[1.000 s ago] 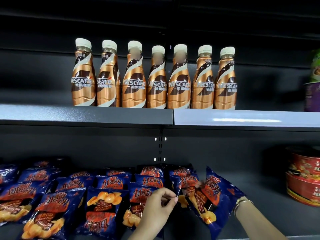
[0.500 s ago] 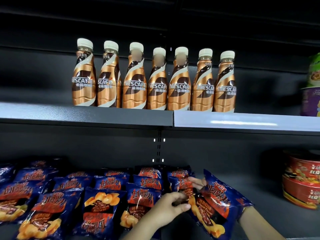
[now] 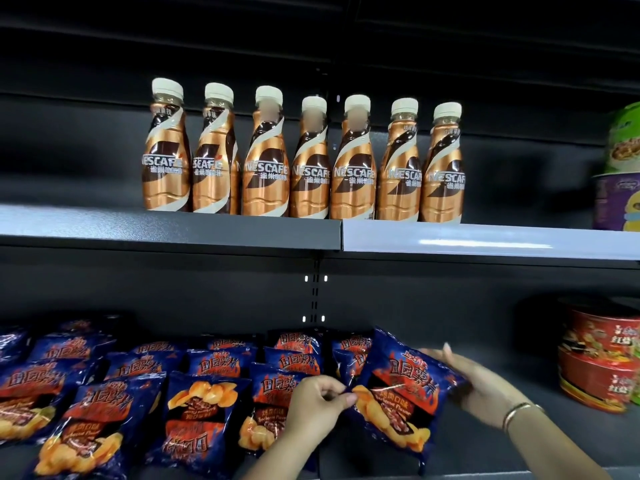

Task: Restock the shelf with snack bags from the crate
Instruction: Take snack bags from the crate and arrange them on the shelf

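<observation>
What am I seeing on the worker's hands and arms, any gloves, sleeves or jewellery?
No gloves on the left hand or the right hand, and no sleeves on the forearms in view. The right wrist carries a thin metallic bangle. Nothing is visible on the left wrist.

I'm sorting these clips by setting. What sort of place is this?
Most likely a shop aisle: dark retail shelving carries a faced row of Nescafé bottles, rows of identical blue snack bags, and stacked red tubs at the right.
</observation>
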### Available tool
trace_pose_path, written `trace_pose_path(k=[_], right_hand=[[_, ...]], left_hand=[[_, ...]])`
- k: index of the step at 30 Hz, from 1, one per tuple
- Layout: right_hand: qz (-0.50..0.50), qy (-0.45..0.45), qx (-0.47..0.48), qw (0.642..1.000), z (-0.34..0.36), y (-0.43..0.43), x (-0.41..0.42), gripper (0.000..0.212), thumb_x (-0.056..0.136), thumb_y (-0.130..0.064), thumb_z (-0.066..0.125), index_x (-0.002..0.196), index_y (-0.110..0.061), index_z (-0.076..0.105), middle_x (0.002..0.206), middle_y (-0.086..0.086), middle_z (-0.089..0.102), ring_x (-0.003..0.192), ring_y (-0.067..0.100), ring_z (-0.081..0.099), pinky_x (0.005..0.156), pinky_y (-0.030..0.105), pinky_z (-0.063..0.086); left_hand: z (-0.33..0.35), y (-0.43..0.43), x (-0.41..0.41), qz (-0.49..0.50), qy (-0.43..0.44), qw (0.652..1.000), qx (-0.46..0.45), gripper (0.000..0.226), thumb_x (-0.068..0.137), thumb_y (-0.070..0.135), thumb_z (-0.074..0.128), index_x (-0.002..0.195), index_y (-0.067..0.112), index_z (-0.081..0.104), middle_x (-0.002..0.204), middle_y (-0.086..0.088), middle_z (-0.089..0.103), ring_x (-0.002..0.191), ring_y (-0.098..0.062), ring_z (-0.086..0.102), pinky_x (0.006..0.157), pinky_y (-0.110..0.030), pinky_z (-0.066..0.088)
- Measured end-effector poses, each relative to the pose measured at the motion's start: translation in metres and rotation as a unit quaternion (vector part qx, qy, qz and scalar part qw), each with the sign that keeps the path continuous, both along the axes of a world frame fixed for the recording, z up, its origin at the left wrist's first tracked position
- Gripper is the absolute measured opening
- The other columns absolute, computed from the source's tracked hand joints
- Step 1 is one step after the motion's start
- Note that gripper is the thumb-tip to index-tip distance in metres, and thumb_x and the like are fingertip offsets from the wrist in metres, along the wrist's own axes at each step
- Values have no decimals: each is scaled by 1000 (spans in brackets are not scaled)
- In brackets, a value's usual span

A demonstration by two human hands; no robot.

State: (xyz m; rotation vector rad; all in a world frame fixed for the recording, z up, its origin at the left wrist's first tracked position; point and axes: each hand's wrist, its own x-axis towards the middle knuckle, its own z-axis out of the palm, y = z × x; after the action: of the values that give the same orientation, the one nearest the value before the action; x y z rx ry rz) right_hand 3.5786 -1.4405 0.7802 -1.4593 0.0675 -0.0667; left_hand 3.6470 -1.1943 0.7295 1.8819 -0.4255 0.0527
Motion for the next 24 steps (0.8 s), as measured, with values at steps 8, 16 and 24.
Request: trace_pose_path(k=[8, 16, 24], right_hand=[[-1, -10, -84, 996, 4, -22, -6, 94, 36, -57, 88, 116, -15, 63, 113, 9, 69, 102, 27, 64, 78, 37, 57], [-159, -28, -200, 966, -3, 1, 20, 14, 75, 12, 68, 85, 5, 62, 79, 21, 67, 61, 18, 66, 53, 18, 53], [-131, 4, -333, 934, -18, 21, 63, 16, 77, 2, 70, 72, -12, 65, 70, 6, 67, 64, 14, 64, 56, 17, 51]], left_hand=[[-4, 7, -5, 48, -39, 998, -7, 14, 75, 23, 77, 66, 27, 66, 69, 10, 68, 63, 3, 61, 57, -5, 43], [-2, 19, -8, 15, -70, 995, 69, 18, 84, 39, 65, 100, 33, 66, 91, 16, 68, 88, 4, 59, 72, -7, 44], [7, 58, -2, 170, -137, 975, -38, 32, 92, 14, 51, 94, 45, 47, 95, 15, 57, 88, -14, 55, 70, -23, 44]])
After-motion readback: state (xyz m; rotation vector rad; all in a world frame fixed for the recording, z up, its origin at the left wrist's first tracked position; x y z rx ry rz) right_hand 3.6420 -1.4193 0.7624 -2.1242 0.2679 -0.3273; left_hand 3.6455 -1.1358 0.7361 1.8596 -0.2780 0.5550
